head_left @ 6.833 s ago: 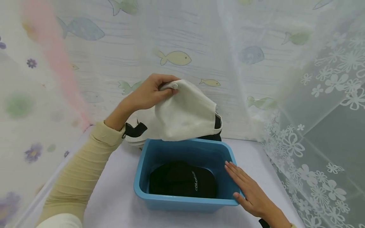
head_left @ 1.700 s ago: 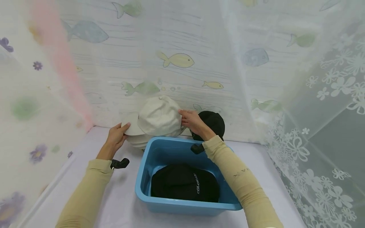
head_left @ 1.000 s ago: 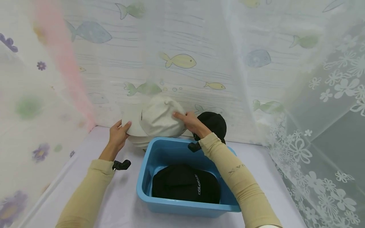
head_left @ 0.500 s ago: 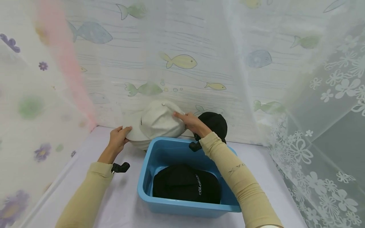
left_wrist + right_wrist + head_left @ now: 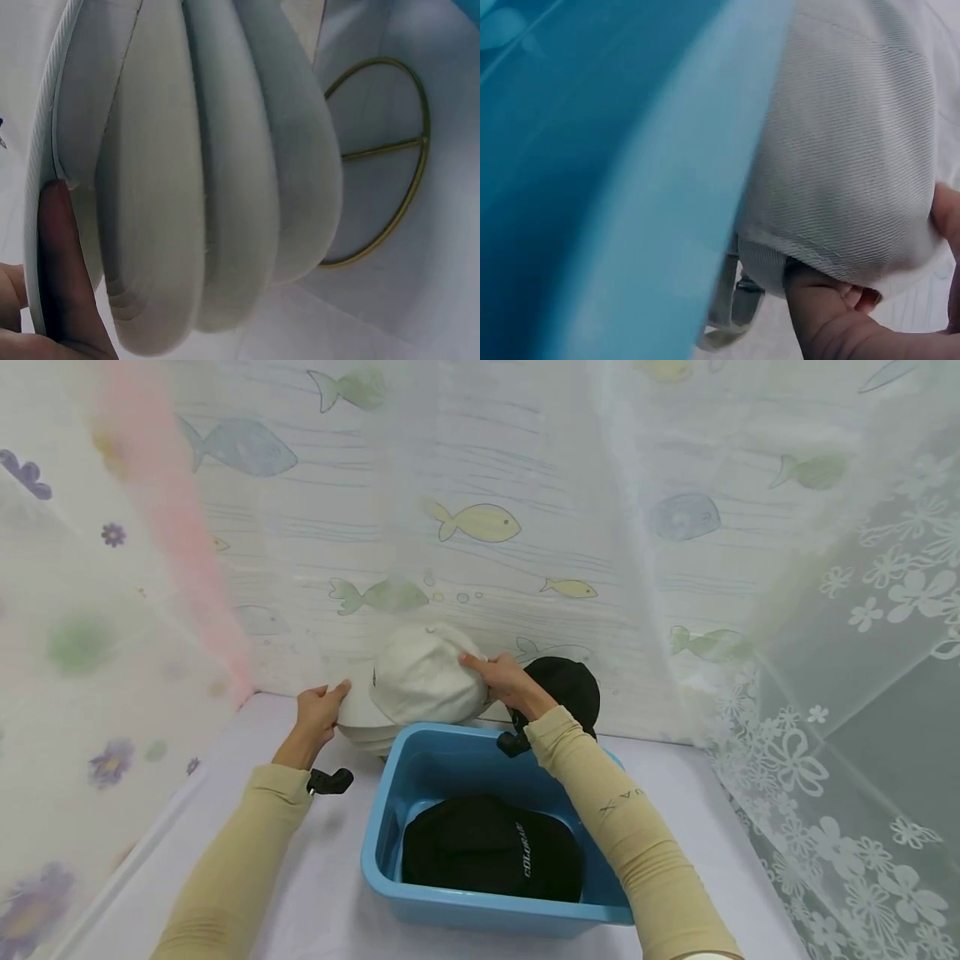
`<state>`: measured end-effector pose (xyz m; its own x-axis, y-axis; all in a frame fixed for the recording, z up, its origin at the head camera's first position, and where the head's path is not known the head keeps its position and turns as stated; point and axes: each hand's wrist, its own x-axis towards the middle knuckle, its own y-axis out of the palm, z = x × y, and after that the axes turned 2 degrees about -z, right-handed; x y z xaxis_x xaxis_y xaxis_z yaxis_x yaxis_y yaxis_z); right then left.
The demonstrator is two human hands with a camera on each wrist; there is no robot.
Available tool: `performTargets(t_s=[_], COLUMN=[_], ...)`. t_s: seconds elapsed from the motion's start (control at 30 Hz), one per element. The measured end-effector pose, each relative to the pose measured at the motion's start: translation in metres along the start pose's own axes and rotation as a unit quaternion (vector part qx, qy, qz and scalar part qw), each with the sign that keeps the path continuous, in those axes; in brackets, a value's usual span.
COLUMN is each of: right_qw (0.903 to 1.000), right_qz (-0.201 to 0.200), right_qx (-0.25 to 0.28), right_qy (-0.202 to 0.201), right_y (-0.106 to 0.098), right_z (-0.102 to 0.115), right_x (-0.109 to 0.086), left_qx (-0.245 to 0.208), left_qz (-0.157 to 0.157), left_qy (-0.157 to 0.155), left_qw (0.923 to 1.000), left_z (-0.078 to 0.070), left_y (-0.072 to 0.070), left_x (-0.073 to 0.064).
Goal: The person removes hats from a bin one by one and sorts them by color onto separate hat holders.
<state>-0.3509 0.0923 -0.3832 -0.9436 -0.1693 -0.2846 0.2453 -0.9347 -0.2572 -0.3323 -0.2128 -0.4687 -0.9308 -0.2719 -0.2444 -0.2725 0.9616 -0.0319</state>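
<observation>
A white baseball cap (image 5: 427,681) tops a stack of white caps behind the blue bin. My left hand (image 5: 318,714) pinches its brim at the left, thumb above and a finger beneath, as the left wrist view shows. Several lower brims (image 5: 157,225) fan out under it. On the cap's right side my right hand (image 5: 510,683) grips the crown's edge, with fingers tucked under the fabric (image 5: 847,150) in the right wrist view. A black cap (image 5: 491,847) with white lettering lies inside the blue bin (image 5: 495,906).
Another black cap (image 5: 566,689) sits behind the bin, beside my right wrist. Below the brims, a brass-coloured ring with a crossbar (image 5: 424,142) shows in the left wrist view. Printed fish curtains (image 5: 480,460) hang close behind the white-covered table (image 5: 315,877).
Earlier my left hand held a white cap above the bin while my right touched the bin's rim. Since then that cap has come down onto the stack, with both hands on it.
</observation>
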Motion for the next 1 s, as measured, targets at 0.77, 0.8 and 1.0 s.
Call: performTargets(t_s=[0.77,0.8,1.0], right_qw=[0.9918,0.9913,0.9882], right_qz=[0.040,0.044,0.054], right_qx=[-0.102,-0.104,-0.132], right_qy=[-0.065,-0.067,-0.055], right_y=[0.000,0.000,-0.001], right_z=[-0.001,-0.002,-0.006], right_x=[-0.007,-0.007,-0.009], left_qx=[-0.016,-0.015,-0.013], left_qz=[-0.033,-0.033,-0.031], left_qy=[0.007,0.008,0.012], left_qw=[0.9993,0.9993,0.9994], left_z=[0.014,0.017,0.027], left_y=[0.004,0.004,0.004], left_x=[0.001,0.001,-0.001])
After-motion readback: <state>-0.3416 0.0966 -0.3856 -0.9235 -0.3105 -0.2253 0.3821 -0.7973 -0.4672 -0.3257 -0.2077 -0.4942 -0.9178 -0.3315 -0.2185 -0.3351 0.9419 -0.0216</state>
